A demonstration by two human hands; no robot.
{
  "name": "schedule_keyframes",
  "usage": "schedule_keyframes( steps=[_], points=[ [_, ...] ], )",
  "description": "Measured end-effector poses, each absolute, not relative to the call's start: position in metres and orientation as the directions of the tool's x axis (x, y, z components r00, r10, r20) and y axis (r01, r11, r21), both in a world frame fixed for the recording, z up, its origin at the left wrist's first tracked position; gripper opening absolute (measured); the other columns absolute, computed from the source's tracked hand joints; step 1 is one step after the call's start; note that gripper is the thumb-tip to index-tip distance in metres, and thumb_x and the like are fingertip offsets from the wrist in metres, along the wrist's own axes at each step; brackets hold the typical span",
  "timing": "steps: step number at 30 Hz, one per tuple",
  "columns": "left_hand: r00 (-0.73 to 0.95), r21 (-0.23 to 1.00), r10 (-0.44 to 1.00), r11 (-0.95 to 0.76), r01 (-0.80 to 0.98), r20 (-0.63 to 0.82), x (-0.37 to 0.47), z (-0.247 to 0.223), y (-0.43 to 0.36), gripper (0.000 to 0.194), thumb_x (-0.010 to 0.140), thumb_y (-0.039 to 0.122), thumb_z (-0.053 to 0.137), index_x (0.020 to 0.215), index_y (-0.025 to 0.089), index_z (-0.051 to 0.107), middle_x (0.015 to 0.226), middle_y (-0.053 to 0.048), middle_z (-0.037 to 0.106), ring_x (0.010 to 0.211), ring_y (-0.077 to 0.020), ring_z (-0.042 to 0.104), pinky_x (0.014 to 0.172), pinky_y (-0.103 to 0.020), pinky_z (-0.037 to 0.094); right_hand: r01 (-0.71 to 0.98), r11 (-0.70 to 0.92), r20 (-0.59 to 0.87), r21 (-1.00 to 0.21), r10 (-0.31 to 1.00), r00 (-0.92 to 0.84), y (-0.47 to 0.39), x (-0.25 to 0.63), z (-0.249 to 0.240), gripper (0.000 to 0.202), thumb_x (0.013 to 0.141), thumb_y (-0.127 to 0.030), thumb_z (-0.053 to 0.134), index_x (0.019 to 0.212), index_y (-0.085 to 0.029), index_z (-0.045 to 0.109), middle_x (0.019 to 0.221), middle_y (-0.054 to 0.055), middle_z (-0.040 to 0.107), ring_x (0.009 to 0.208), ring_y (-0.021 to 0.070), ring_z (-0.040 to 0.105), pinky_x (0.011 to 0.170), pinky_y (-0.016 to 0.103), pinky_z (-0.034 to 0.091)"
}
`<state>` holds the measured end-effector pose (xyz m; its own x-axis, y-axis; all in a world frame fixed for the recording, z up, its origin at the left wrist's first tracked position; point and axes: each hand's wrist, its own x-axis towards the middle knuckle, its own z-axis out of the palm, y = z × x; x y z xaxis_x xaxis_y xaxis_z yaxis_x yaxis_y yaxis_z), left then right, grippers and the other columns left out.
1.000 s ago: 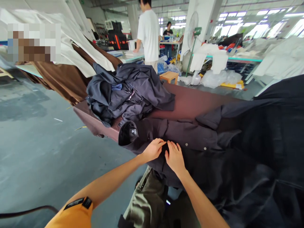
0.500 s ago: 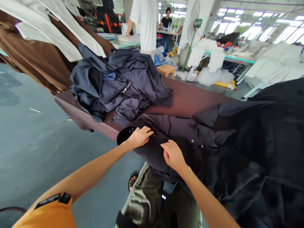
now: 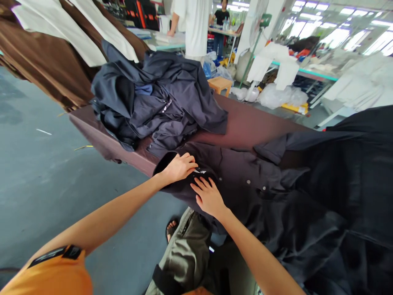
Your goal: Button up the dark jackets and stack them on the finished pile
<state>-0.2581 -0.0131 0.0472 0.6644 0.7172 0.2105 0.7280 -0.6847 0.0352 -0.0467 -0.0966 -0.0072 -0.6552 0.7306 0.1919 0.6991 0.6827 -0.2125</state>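
Garment (image 3: 235, 166), white marking (image 3: 202, 172) illegible, sits pinched in left grip (image 3: 180, 167), right grip (image 3: 210, 197) spread atop.

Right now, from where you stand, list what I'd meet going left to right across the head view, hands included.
Hanging brown cloth → left hand → right hand → first silvery round button → second silvery round button → white fabric at far right.

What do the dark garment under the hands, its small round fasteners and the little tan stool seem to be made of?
The dark, creased garment: likely woven cloth, matte, with soft folds. The small, round, silvery fasteners: probably metal, from their pale shine; plastic is possible. The tan, squat stool: perhaps wood, smooth-looking, judging by its warm colour.
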Motion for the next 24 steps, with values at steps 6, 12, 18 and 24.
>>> schedule_keyframes(
  steps=[6,12,18,24],
  points=[
    [0.739,-0.098,0.664,-0.732,0.674,0.118,-0.265,0.033,-0.031,0.013,0.094,0.019,0.055,0.093,0.016,0.067,0.095,-0.008,0.068,0.096,-0.0228,0.059,0.073,-0.035,0.036,0.716,0.655,0.16,-0.242,0.755,-0.636,-0.095,-0.049,-0.005,0.052,0.094,-0.025,0.052,0.144,-0.017,0.047,0.143,0.011,0.054,0.125,0.0277,0.049,0.108,0.049,0.035],
    [0.74,-0.062,0.657,-0.74,0.67,0.147,-0.26,0.015,-0.023,0.015,0.096,0.025,0.056,0.106,0.019,0.065,0.102,-0.007,0.069,0.099,-0.0216,0.062,0.077,-0.036,0.036,0.673,0.704,0.198,-0.225,0.709,-0.676,-0.099,-0.047,-0.006,0.052,0.09,-0.022,0.055,0.142,-0.018,0.05,0.151,0.008,0.047,0.132,0.0275,0.044,0.114,0.049,0.029],
    [0.779,-0.067,0.605,-0.781,0.621,0.166,-0.269,0.015,-0.026,0.016,0.097,0.026,0.055,0.109,0.022,0.065,0.112,-0.006,0.068,0.108,-0.0212,0.059,0.08,-0.035,0.035,0.66,0.721,0.209,-0.212,0.693,-0.69,-0.099,-0.045,-0.007,0.051,0.09,-0.021,0.055,0.141,-0.019,0.051,0.15,0.006,0.048,0.132,0.0269,0.044,0.114,0.048,0.029],
    [0.773,-0.075,0.613,-0.773,0.63,0.163,-0.269,0.017,-0.029,0.016,0.096,0.026,0.056,0.109,0.021,0.065,0.107,-0.006,0.067,0.102,-0.0211,0.057,0.077,-0.036,0.034,0.659,0.72,0.216,-0.217,0.694,-0.687,-0.099,-0.046,-0.008,0.05,0.09,-0.021,0.055,0.14,-0.02,0.052,0.149,0.007,0.048,0.131,0.027,0.045,0.113,0.049,0.03]
  ],
)
